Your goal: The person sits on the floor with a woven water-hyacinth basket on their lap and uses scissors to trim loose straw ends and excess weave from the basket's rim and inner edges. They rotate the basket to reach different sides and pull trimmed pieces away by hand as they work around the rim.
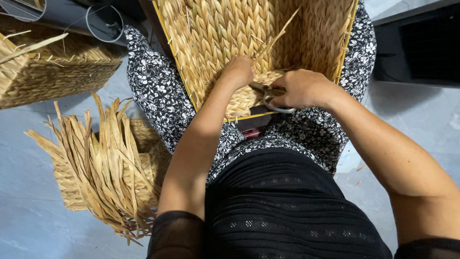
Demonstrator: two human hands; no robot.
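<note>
left hand (238, 72): clenched on a loose straw strand (275, 38), pinching it where it leaves the weave; strand runs up and right from the fist.
right hand (302, 88): wrapped round scissors (270, 96), fingers through the loops; blades point left toward the left hand, tips hidden under it, cannot tell if blades are apart.
woven basket (215, 33): lies across the person's lap, yellow frame rim along its near edge; both hands sit at that near edge, middle of it.
strand vs grip: base of strand inside the left fist, blades just beside it, touching or nearly so.
risk 1: blades so near the left fingers, likely nick if the cut goes blind.
risk 2: cutting too low could sever a woven braid, loosening the rim.
risk 3: basket could tip off the lap, nothing steadies it but the hands.
floor left: unfinished woven piece (105, 163) with free straw ends, second basket (52, 72) at the far left corner.
</note>
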